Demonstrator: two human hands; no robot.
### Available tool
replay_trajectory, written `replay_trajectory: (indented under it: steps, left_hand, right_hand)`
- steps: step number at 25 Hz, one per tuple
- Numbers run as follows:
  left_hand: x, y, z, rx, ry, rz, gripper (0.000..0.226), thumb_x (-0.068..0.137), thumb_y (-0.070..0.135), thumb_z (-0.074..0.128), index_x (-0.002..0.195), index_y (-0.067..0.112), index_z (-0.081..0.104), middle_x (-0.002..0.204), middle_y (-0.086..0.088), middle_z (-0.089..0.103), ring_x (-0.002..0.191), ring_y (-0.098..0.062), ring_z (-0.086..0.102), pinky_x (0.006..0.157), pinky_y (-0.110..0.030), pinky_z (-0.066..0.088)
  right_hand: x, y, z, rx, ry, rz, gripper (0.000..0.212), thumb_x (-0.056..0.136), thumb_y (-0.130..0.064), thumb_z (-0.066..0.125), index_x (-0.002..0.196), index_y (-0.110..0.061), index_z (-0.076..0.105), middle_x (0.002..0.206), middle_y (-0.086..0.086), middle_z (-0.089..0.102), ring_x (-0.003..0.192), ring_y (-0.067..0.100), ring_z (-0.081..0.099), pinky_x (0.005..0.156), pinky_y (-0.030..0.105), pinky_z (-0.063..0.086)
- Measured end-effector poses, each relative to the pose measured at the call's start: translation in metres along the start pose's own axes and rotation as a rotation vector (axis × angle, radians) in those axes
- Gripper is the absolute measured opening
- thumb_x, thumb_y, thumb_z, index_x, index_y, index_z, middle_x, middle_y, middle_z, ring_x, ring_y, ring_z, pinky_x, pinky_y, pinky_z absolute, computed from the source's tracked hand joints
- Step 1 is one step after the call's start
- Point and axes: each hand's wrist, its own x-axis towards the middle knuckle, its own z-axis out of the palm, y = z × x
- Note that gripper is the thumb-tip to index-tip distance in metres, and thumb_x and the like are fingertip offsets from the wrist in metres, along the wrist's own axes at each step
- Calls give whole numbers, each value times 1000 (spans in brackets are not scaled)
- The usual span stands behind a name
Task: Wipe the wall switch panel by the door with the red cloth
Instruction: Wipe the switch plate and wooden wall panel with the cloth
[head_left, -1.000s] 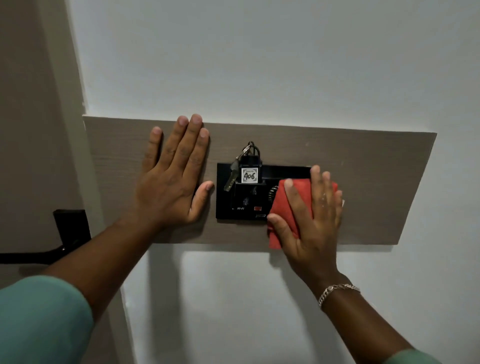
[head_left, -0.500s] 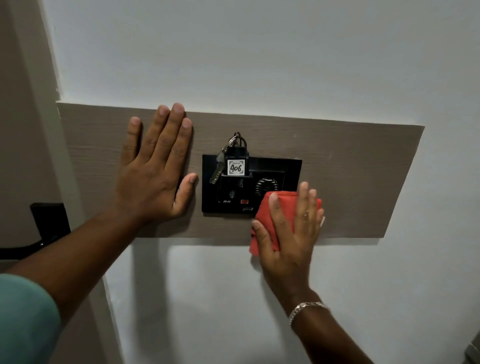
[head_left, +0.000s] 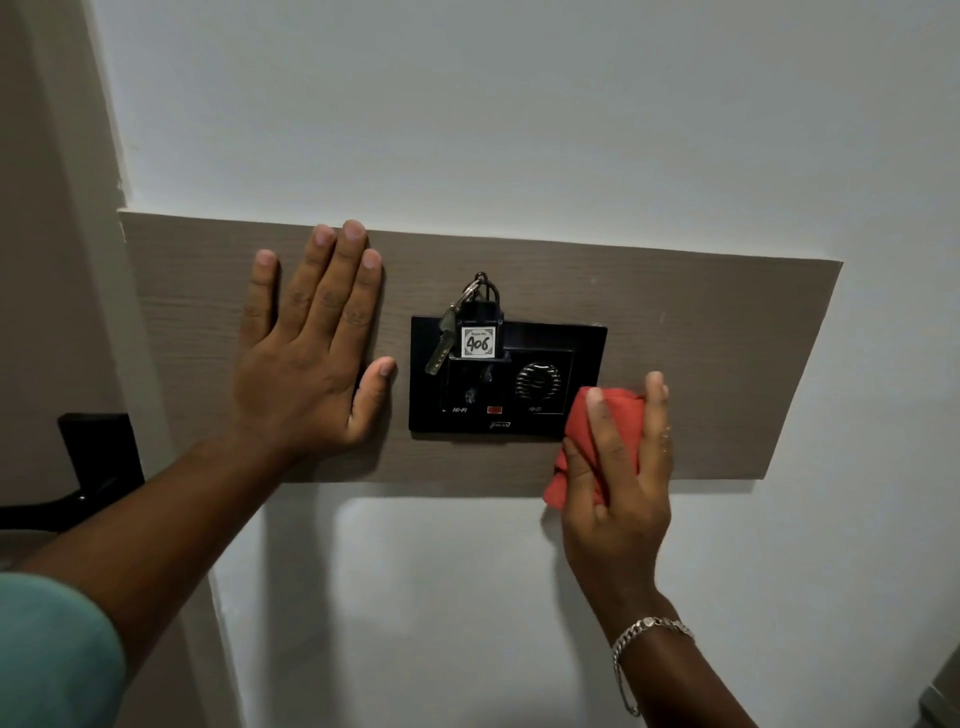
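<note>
Head view: right hand (head_left: 618, 467) pressed against the wall with the red cloth (head_left: 597, 431) bunched under it, thumb on the near left side and fingers curled over the top, so the hand is closed around the cloth and gripping it; cloth sticks out left of the thumb and below the palm edge; cloth sits at the lower right corner of the switch panel (head_left: 506, 382), touching or just overlapping that corner, most of it lying on the wood board (head_left: 727, 364) and its bottom tip hanging past the board's lower edge onto the white wall (head_left: 467, 104); up and left of the grip the black panel shows a round ribbed knob (head_left: 537, 382), a small red light (head_left: 494, 409) and a key slot area; a key tag (head_left: 478, 343) marked 406 hangs over the panel's top left, with a metal key (head_left: 441, 343) dangling beside it from a ring; further left of the grip, left hand (head_left: 306, 364) lies flat on the board, fingers spread and pointing up, thumb near the panel's left edge but not touching it, holding nothing; silver chain bracelet (head_left: 644, 654) on the right wrist below the grip; teal sleeve (head_left: 52, 649) at lower left; black door handle (head_left: 78, 478) at the far left edge, well apart from the cloth.
</note>
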Motion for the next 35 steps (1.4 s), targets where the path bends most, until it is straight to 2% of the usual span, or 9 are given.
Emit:
replay_trajectory:
  steps: [3, 8, 14, 19, 24, 26, 30, 32, 35]
  left_hand:
    - [1, 4, -2, -10, -14, -12, 77, 93, 44, 33, 155, 3, 14, 163, -17, 12, 152, -32, 12, 121, -56, 8]
    - [0, 0, -3, -39, -41, -19, 77, 93, 45, 34, 156, 4, 14, 164, -15, 11, 154, -28, 6, 122, -56, 8]
    - [0, 5, -5, -70, -82, -31, 78, 92, 45, 32, 156, 6, 12, 166, -12, 7, 154, -26, 4, 124, -54, 4]
    - [1, 1, -8, -92, -83, -25, 81, 90, 47, 36, 156, 6, 12, 166, -12, 7, 155, -26, 4, 124, -53, 4]
    - [6, -1, -32, -192, -246, -20, 91, 83, 47, 44, 157, 6, 9, 167, -13, 3, 154, -26, -2, 123, -54, 0]
    - [11, 2, -54, -350, -333, -82, 92, 76, 36, 52, 155, 4, 18, 166, -14, 7, 154, -27, 1, 124, -51, 3]
    - [8, 54, -100, -739, -213, -382, 34, 79, 19, 52, 107, 7, 69, 113, -12, 70, 105, -28, 64, 89, -24, 45]
    - [20, 93, -117, -934, -280, -476, 21, 84, 23, 55, 95, 14, 71, 89, 1, 74, 79, -11, 67, 68, -15, 50]
    - [45, 134, -119, -1116, -301, -844, 7, 84, 25, 64, 90, 23, 62, 74, 9, 67, 71, -6, 66, 69, -17, 55]
  right_hand:
    - [23, -29, 6, 146, 193, -45, 52, 95, -17, 65, 144, -23, 47, 162, 19, 26, 151, 27, 30, 119, 36, 37]
    - [18, -73, 48, -171, -124, -237, 56, 100, -46, 45, 152, -32, 28, 165, 10, 14, 155, 33, 9, 122, 65, 12]
    - [17, -63, 51, -102, -50, -33, 56, 103, -51, 30, 155, -33, 21, 167, 9, 12, 157, 29, 3, 124, 62, 7]
    - [16, -34, 34, -203, -173, -345, 59, 102, -49, 36, 154, -25, 25, 164, 7, 20, 155, 32, 11, 123, 61, 12]
    - [52, -45, 32, -137, -141, -75, 57, 102, -51, 26, 155, -32, 18, 167, -1, 13, 157, 23, 3, 127, 47, 2]
    - [61, -40, 21, -191, -253, -188, 59, 101, -52, 27, 155, -29, 23, 166, -3, 14, 157, 22, 3, 127, 48, 2]
    - [75, -14, -7, -245, -426, -360, 61, 100, -49, 32, 154, -23, 25, 167, 3, 15, 156, 24, 3, 126, 51, 5]
    - [75, -20, -9, -210, -474, -300, 61, 100, -48, 30, 156, -24, 21, 168, 2, 10, 157, 22, -4, 126, 49, 0]
    - [76, -25, -16, -92, -541, -233, 62, 97, -43, 26, 156, -24, 22, 169, 1, 8, 155, 16, -11, 126, 44, -5]
